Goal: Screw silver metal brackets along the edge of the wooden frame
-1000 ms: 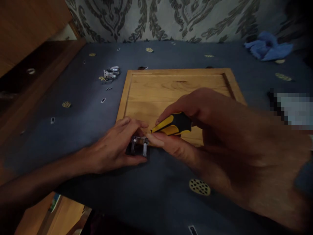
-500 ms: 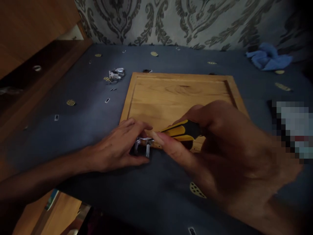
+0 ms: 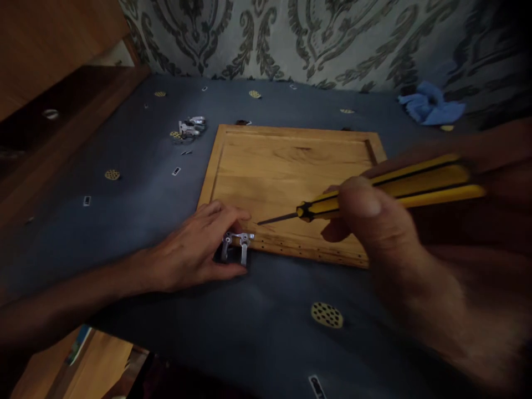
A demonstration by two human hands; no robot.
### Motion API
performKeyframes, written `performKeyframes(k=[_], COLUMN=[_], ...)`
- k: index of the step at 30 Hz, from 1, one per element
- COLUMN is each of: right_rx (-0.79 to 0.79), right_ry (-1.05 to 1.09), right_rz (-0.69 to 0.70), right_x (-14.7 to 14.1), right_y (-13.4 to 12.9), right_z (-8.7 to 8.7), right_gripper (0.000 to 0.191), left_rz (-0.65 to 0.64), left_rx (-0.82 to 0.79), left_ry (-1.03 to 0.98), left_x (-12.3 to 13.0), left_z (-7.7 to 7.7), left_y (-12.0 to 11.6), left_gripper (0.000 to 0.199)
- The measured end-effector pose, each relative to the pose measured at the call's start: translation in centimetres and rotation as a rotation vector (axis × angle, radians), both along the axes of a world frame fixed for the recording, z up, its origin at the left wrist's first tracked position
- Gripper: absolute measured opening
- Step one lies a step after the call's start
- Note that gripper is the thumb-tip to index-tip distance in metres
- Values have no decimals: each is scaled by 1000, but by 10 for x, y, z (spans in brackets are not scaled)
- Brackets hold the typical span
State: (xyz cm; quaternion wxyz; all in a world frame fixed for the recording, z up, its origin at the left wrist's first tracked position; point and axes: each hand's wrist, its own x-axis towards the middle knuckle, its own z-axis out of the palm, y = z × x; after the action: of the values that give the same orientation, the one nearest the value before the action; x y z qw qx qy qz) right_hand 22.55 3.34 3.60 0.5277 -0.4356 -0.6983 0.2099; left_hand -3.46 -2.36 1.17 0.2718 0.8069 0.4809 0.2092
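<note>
A metal hinge (image 3: 244, 239) lies on the near left corner of a framed wooden panel (image 3: 291, 183). Around it, my left hand (image 3: 199, 244) holds the hinge between thumb and fingers. My right hand (image 3: 399, 249) grips a yellow and black screwdriver (image 3: 415, 185). The thin dark shaft points left, its tip above the panel just beyond the hinge and apart from it. Small dark holes run along the panel's near edge, to the right of the hinge.
More metal hinges (image 3: 191, 127) lie behind the panel's left side, with small screws (image 3: 186, 152) in front of them. A blue cloth (image 3: 432, 103) is crumpled at the back right. Wooden furniture (image 3: 54, 44) stands at the left.
My right hand has drawn back to the right and turned the screwdriver, so its shaft and the hinge now show. My left hand stays at the hinge. The view has shifted slightly.
</note>
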Motion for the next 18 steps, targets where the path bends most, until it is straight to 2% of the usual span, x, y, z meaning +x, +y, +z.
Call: performKeyframes(k=[1, 2, 4, 7, 11, 14, 18], right_rx=[27, 11, 53, 26, -96, -121, -206], right_ry=[-74, -116, -21, 92, 209, 244, 348], right_rz=[-27, 7, 47, 36, -9, -43, -24], right_x=[-2, -3, -3, 4, 12, 16, 20], right_y=[-2, -4, -7, -8, -10, -10, -5], right_z=[4, 6, 7, -1, -12, -15, -21], right_gripper=[29, 26, 20, 13, 19, 25, 27], left_rz=[-5, -10, -18, -21, -32, -30, -19], left_rx=[7, 17, 49, 100, 138, 151, 126], left_ry=[10, 23, 45, 56, 54, 81, 100], left_x=[-1, -1, -2, -3, -5, -6, -6], left_z=[-1, -1, -3, -7, -9, -8, -5], left_y=[0, 0, -1, -1, -1, -2, -2], left_gripper=[58, 57, 54, 53, 58, 60, 58])
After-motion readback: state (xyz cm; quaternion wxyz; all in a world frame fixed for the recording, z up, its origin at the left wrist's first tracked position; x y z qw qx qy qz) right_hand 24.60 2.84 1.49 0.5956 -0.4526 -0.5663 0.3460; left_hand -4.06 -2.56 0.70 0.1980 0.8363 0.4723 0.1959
